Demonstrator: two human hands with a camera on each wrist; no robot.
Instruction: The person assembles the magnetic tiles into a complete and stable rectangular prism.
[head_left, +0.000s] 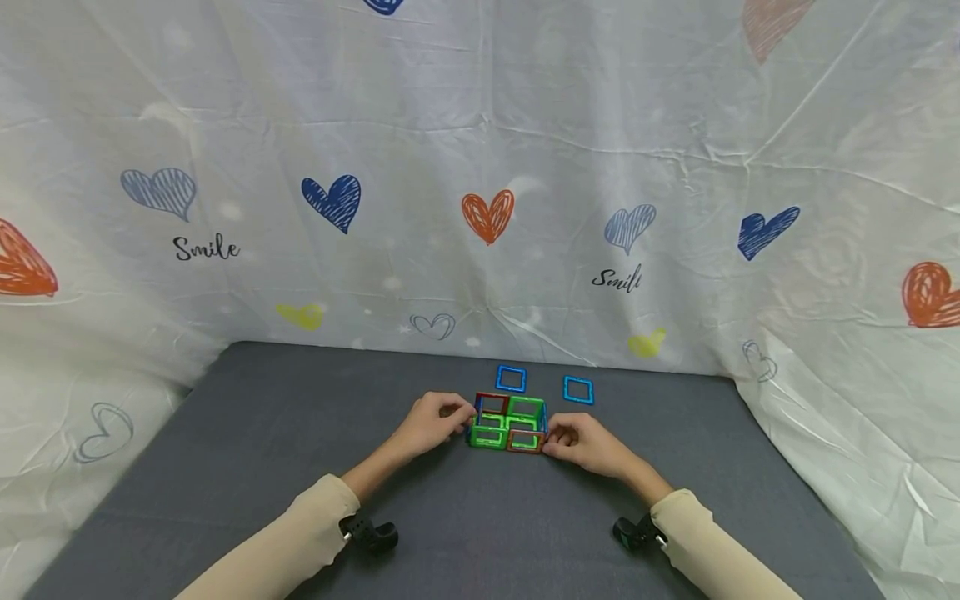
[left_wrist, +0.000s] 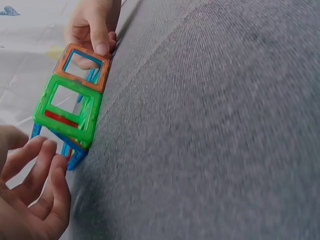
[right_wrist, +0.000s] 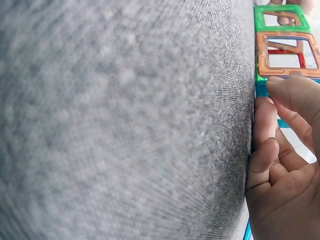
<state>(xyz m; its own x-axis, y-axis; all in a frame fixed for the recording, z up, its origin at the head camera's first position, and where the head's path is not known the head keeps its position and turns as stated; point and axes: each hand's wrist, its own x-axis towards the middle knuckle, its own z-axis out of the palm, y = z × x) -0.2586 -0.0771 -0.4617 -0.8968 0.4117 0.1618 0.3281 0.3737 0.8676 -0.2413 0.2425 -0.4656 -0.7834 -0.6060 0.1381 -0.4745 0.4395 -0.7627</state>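
An open box of see-through square frames [head_left: 489, 445] stands on the grey table, its near side one green square [left_wrist: 42, 111] and one orange square [left_wrist: 59, 67]. Red, green and blue squares form its other sides. At its left end the left hand [head_left: 433, 427] touches a blue square [left_wrist: 76, 159] with bent, relaxed fingertips, seen close in the left wrist view. The right hand [head_left: 588, 446] rests at the right end, its thumb [right_wrist: 285, 89] by the lower corner of the orange square [right_wrist: 262, 55] and its other fingers loosely bent alongside blue edges.
Two loose blue squares [head_left: 512, 378] [head_left: 578, 389] lie flat behind the box, towards the table's back edge. A white cloth [head_left: 420, 275] printed with hearts hangs behind the grey tabletop [head_left: 480, 533]. Dark bands [head_left: 367, 533] circle both wrists.
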